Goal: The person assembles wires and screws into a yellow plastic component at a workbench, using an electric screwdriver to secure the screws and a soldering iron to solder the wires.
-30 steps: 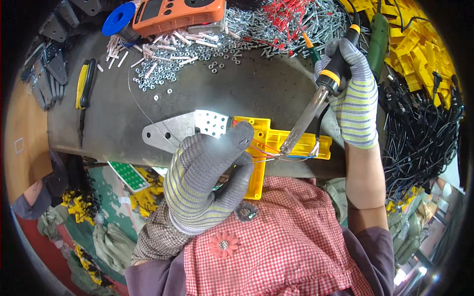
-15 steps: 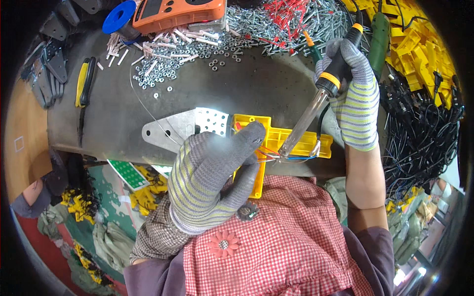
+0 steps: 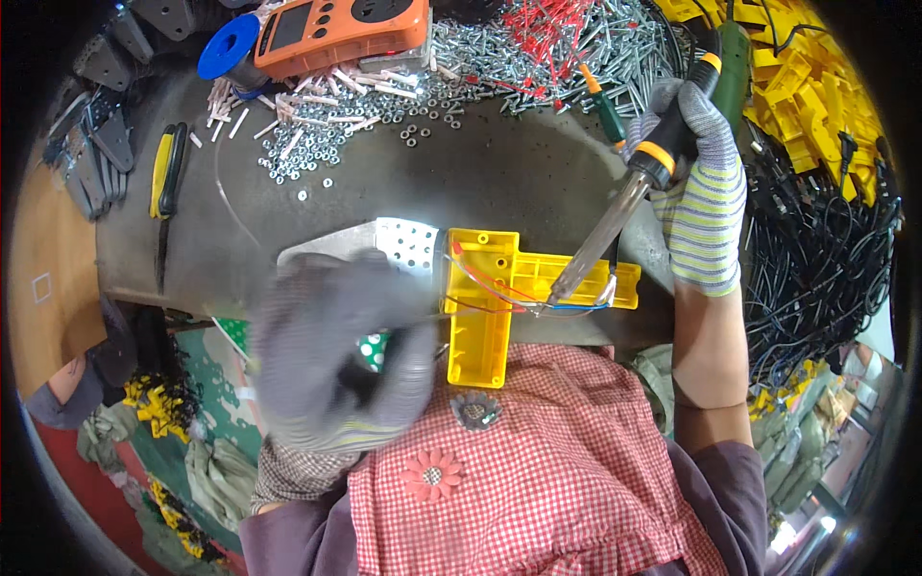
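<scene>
My right hand (image 3: pixel 709 197), in a striped knit glove, is closed round the black and orange handle of a soldering iron (image 3: pixel 607 235). The iron slants down to the left, its tip at the joined wires (image 3: pixel 540 309). Those thin red and blue wires lie in and across an open yellow plastic housing (image 3: pixel 478 336). Against the housing's left side lies a metal bracket (image 3: pixel 408 240) with a perforated white part. My gloved left hand (image 3: pixel 351 355) is left of the housing, smeared by motion, so whether it holds anything is unclear.
A blue spool (image 3: pixel 229 46), an orange meter (image 3: pixel 341 36) and heaps of nuts (image 3: pixel 307 144) and screws (image 3: pixel 624 58) lie at the back. Yellow-handled pliers (image 3: pixel 167 173) rest at left. Black cables (image 3: pixel 816 259) and yellow housings (image 3: pixel 816 86) pile up at right.
My left hand has moved left and down, off the wires and housing, uncovering them. The iron has shifted slightly right, its tip still at the wires.
</scene>
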Available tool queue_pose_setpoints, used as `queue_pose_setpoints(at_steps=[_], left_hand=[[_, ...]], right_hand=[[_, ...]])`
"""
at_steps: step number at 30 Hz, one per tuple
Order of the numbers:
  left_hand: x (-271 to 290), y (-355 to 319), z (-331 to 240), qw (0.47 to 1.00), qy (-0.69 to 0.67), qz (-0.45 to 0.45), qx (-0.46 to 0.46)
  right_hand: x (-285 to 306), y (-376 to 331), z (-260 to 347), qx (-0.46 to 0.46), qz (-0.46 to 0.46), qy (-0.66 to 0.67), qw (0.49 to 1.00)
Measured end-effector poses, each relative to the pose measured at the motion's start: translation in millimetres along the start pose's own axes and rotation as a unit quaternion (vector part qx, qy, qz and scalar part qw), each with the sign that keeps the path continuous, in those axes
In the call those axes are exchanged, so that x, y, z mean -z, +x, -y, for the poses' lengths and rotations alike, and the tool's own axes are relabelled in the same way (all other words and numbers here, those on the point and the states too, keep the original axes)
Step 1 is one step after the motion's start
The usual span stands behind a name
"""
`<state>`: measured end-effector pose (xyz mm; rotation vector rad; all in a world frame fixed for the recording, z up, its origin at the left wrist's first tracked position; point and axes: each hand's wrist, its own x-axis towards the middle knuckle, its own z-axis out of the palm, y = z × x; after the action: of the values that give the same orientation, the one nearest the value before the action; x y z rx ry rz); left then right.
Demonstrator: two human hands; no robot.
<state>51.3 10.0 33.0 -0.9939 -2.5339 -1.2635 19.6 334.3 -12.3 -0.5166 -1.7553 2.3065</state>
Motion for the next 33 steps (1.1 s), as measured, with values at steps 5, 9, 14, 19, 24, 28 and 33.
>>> queue_pose_setpoints(at_steps=[5,9,14,19,24,28,33], left_hand=[[-11.5,31.7,38.4,0.991,0.071,-0.115,0.006],[-33.6,30.4,87.3,0.971,-0.025,-0.101,0.214],[-33.9,30.2,88.2,0.970,-0.049,-0.106,0.213],[-36.5,39.1,90.0,0.979,-0.010,-0.099,0.180],[-31.4,39.1,85.1,0.982,0.008,-0.086,0.166],[-22.1,26.4,68.7,0.987,0.080,-0.112,0.088],[-24.7,44.8,32.6,0.994,-0.028,0.068,-0.077]], right_hand=[[23.2,8.5,21.7,0.024,-0.030,0.013,0.999],[25.0,19.5,44.5,0.188,-0.109,0.125,0.968],[-4.9,54.4,44.8,0.439,-0.015,-0.319,0.840],[-27.9,136.6,50.2,0.488,0.021,-0.421,0.765],[-36.5,143.7,40.2,0.505,-0.052,-0.617,0.601],[3.9,33.6,44.4,0.364,0.156,-0.544,0.740],[22.1,-59.4,41.2,0.327,0.357,-0.495,0.722]])
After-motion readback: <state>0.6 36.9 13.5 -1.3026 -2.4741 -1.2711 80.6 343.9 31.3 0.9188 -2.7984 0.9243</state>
